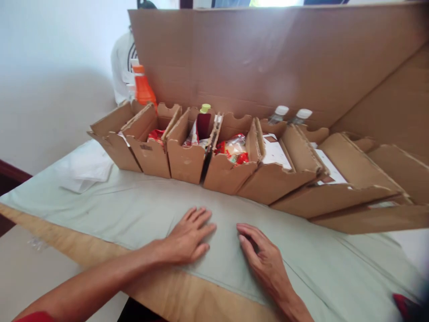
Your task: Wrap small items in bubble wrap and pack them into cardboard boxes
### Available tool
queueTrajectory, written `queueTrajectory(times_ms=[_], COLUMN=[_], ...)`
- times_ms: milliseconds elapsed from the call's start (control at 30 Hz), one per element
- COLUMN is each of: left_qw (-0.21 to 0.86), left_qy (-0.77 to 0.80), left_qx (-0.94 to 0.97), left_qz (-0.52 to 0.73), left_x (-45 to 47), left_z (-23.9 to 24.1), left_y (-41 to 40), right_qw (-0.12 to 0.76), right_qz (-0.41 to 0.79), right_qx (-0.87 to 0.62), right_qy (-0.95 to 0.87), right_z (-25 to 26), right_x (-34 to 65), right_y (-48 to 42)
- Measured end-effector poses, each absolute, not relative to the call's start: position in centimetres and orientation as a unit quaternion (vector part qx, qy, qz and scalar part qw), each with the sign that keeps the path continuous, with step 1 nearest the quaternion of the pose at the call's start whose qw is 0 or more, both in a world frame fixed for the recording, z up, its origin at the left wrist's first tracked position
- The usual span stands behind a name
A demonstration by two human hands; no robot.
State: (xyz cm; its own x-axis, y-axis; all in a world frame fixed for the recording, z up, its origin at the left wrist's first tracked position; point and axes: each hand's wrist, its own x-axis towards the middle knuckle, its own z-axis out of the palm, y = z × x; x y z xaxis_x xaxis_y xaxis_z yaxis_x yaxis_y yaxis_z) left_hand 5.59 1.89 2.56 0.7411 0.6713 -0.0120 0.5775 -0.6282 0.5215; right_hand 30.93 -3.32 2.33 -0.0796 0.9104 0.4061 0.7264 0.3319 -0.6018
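My left hand point(187, 237) lies flat, palm down, on the pale green cloth point(147, 210), its fingers spread and nothing in it. To its right, my right hand point(263, 257) rests on the same cloth, turned partly on its side. Its fingers curve loosely, with a gap between thumb and forefinger, and it holds nothing. Beyond both hands stands a row of several cardboard bins point(228, 176). In the bin nearest ahead sits a red and clear snack packet point(236, 148). Another bin holds a dark red and white packet point(203, 127), and one farther left a red packet point(156, 135).
Behind the bins rises a tall cardboard panel point(234, 53). An orange bottle point(143, 87) and white-capped bottles point(281, 112) show behind the row. A thin white plastic bag point(87, 167) lies at left. The wooden table edge point(187, 295) runs in front. A person in white point(120, 67) is beyond.
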Motion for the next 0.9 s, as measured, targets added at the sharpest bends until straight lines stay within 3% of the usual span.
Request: queueTrajectory(times_ms=[167, 300, 433, 533, 767, 900], left_qw=[0.359, 0.463, 0.554, 0.583, 0.539, 0.508], left_qy=[0.322, 0.286, 0.268, 0.331, 0.473, 0.496], left_qx=[0.87, 0.81, 0.722, 0.668, 0.595, 0.602], left_qz=[0.103, 0.22, 0.316, 0.323, 0.362, 0.366], left_x=[1.3, -0.8, -2.4, -4.3, -7.2, -7.7], left_z=[3.2, 1.1, 0.6, 1.4, 1.7, 1.8], left_y=[-5.0, -7.8, -9.2, -10.1, -12.2, -13.6], right_qw=[0.391, 0.366, 0.297, 0.301, 0.338, 0.375], right_qz=[0.159, 0.148, 0.139, 0.133, 0.147, 0.265], right_qx=[-0.542, -0.546, -0.606, -0.619, -0.545, -0.423], right_qy=[-0.726, -0.739, -0.725, -0.714, -0.753, -0.781], right_z=[10.1, 15.4, 16.7, 16.2, 15.9, 17.3], right_x=[25.5, 20.1, 17.2, 16.5, 15.0, 15.0], right_y=[0.7, 6.9, 11.7, 12.1, 1.4, -8.9])
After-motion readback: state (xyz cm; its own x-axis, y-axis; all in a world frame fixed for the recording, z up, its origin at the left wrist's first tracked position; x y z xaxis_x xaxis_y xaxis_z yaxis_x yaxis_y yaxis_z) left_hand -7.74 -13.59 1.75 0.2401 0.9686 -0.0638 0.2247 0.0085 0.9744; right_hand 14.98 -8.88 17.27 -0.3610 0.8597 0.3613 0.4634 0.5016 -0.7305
